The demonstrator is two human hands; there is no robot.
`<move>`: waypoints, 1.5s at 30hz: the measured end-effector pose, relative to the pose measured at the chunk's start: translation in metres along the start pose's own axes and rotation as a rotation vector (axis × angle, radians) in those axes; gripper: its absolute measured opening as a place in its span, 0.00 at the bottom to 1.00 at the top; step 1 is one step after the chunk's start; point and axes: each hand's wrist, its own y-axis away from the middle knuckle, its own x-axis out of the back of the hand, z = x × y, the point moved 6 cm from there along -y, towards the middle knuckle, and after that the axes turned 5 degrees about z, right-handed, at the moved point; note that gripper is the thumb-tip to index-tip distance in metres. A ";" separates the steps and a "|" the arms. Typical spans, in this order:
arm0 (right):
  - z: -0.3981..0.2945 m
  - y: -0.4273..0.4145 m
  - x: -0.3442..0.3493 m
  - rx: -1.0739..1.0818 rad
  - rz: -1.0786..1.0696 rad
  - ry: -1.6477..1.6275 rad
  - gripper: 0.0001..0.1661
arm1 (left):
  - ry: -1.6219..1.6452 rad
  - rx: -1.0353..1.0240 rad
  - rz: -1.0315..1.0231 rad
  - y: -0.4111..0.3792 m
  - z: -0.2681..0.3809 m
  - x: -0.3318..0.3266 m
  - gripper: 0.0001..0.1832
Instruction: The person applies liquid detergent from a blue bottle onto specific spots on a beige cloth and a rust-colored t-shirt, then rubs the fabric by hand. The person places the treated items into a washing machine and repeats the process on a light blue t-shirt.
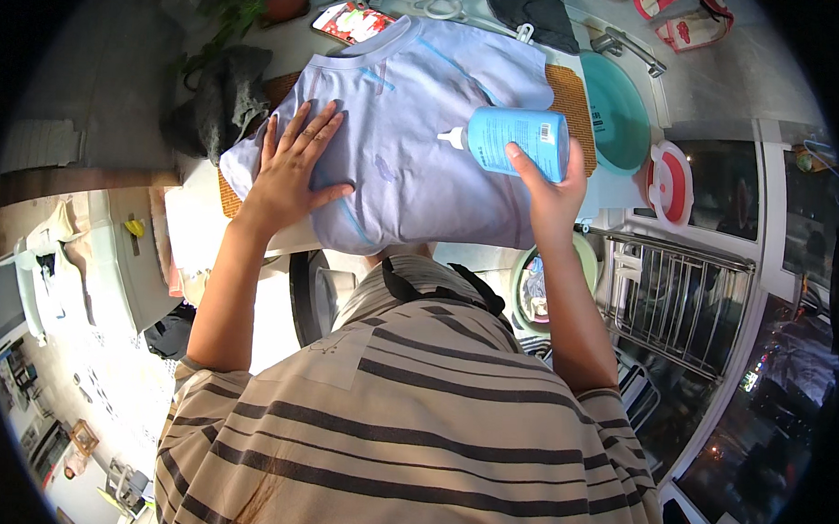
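Note:
A pale lavender short-sleeved shirt (436,186) with blue seam lines lies spread over a brown woven mat (582,139). My left hand (295,157) rests flat on its left part, fingers apart and holding nothing. In my right hand (554,180) is a blue plastic squeeze bottle (510,137), tipped on its side above the shirt. Its white nozzle (453,137) points left and looks uncapped. A darker purple patch (383,168) shows on the fabric, between my left hand and the nozzle. The bottle bears writing and a barcode.
Beyond the collar lies a phone (351,23) with a lit screen. Dark grey cloth (224,103) is bunched at the left. At right, a teal basin (615,109) sits under a metal faucet (631,51). A green tub (557,281) with clothes stands below, beside a metal rack (678,292).

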 end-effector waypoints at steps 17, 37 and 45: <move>-0.029 0.001 -0.019 0.259 -0.094 0.262 0.26 | 0.018 0.015 0.003 0.001 -0.002 -0.003 0.49; -0.045 0.000 -0.042 0.359 -0.135 0.305 0.26 | 0.034 0.011 0.032 0.001 -0.003 -0.003 0.49; -0.044 -0.003 -0.041 0.352 -0.151 0.337 0.27 | 0.027 0.024 0.014 0.001 -0.003 -0.003 0.49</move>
